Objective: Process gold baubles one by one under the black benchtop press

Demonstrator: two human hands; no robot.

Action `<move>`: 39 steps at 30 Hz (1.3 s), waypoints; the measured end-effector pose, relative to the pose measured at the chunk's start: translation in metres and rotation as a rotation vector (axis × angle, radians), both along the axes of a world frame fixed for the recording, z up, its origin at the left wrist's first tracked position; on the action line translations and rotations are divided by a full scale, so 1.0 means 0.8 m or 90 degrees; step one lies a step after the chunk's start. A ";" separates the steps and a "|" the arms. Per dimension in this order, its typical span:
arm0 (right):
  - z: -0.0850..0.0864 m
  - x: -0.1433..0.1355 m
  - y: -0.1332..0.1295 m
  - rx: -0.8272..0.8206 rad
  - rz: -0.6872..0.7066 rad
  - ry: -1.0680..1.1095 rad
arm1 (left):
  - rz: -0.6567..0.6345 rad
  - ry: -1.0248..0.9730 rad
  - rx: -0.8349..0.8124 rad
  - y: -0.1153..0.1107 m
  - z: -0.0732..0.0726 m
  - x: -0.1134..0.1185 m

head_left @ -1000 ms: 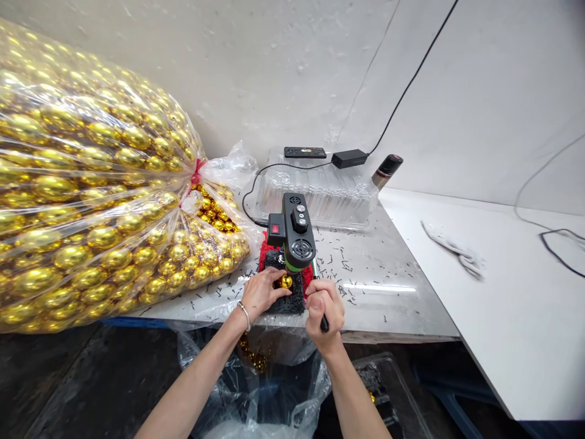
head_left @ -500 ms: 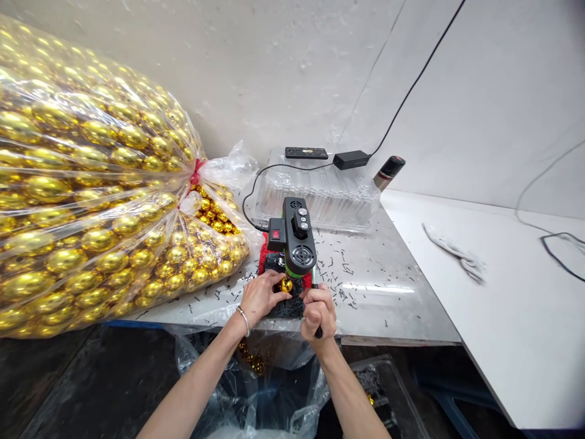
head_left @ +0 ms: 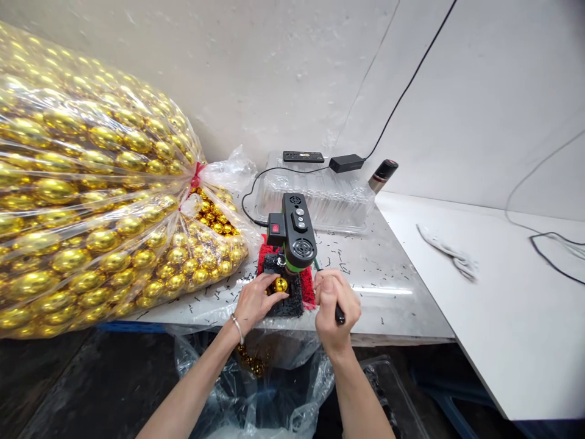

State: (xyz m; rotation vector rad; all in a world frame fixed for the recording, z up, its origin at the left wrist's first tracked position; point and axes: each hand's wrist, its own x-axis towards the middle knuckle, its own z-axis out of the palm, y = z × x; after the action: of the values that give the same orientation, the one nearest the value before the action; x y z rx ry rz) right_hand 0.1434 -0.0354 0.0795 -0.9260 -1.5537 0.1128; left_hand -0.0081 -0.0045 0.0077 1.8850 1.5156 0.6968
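My left hand (head_left: 256, 300) pinches a shiny gold ball (head_left: 280, 285) between thumb and fingers. A small dark mark shows on the ball's upper face. Just behind and above it stands a black bench machine (head_left: 299, 228) with a green ring at its lower end; ball and machine head are apart. My right hand (head_left: 337, 305) is wrapped round the lever handle (head_left: 339, 315), whose black grip end pokes out below the fist. Beneath the machine lie a black base (head_left: 286, 306) and a red mat (head_left: 308, 289), both strewn with black shreds.
A huge clear bag of gold balls (head_left: 91, 244) fills the left. Behind the machine are a clear plastic tray (head_left: 320, 201), a power adapter (head_left: 346, 163) and a dark bottle (head_left: 382, 175). Scissors (head_left: 450, 253) lie right. A plastic-lined bin (head_left: 256, 405) sits below the table edge.
The gold ball in my left hand has come out from under the machine head, slightly toward me and left. My right hand has swung the lever handle outward to the right.
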 end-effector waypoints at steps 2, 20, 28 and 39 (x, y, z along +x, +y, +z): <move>0.008 -0.001 0.000 -0.003 0.004 -0.001 | 0.002 -0.084 -0.063 -0.024 -0.003 -0.008; -0.013 -0.001 -0.003 0.018 -0.009 -0.039 | 0.092 -0.904 -0.759 -0.108 -0.013 -0.031; -0.013 0.001 -0.002 0.030 0.000 -0.055 | 0.200 -0.822 -0.593 -0.050 0.022 -0.012; -0.020 0.003 -0.003 0.016 0.011 -0.054 | 0.172 -0.799 -0.490 -0.028 0.017 -0.013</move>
State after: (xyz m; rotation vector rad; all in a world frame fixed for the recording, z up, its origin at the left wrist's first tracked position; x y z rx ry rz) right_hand 0.1455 -0.0376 0.0637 -0.9074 -1.6373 0.0667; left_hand -0.0189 -0.0272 0.0211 0.4211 0.9204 0.9481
